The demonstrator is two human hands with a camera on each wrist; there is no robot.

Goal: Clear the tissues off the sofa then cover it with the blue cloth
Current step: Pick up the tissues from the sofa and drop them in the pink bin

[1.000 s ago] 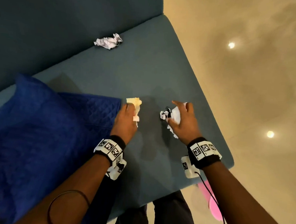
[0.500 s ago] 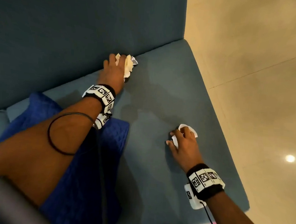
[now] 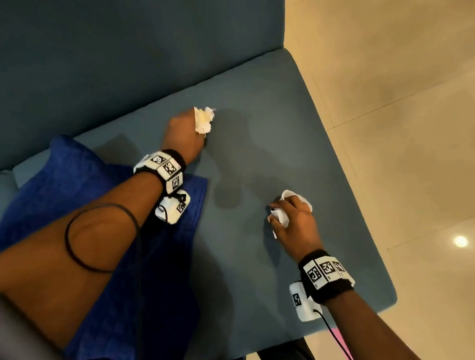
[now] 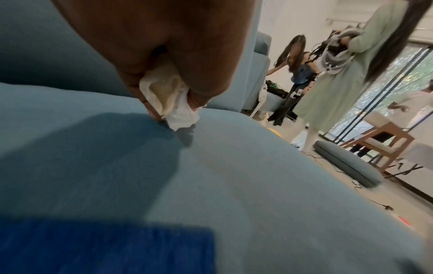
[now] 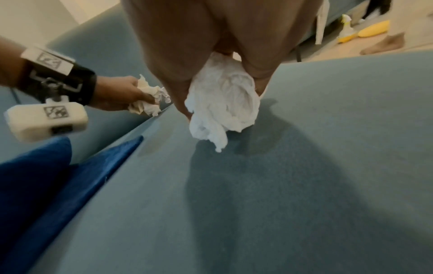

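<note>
From my head camera I cannot see my fingers well, because the backs of my hands cover them, and my left forearm hides a large part of the blue cloth (image 3: 61, 195), which lies crumpled on the left part of the sofa seat (image 3: 260, 159) and is cut off at the lower edge. My left hand (image 3: 183, 136) is closed around a crumpled tissue wad (image 3: 204, 120), yellowish in one part, just above the seat near the backrest (image 3: 127, 45); whether this wad is one tissue or several, I cannot tell. My right hand (image 3: 295, 223) is curled around a white tissue (image 3: 281, 216), low over the seat near the right edge, and a loose end hangs down from my palm. In the left wrist view two persons (image 4: 328, 74) stand on the floor behind the sofa, blurred, with a wooden chair (image 4: 379, 140) and a flat cushion (image 4: 346, 166) on the floor near them. The beige tiled floor (image 3: 402, 135) is at the right.
</note>
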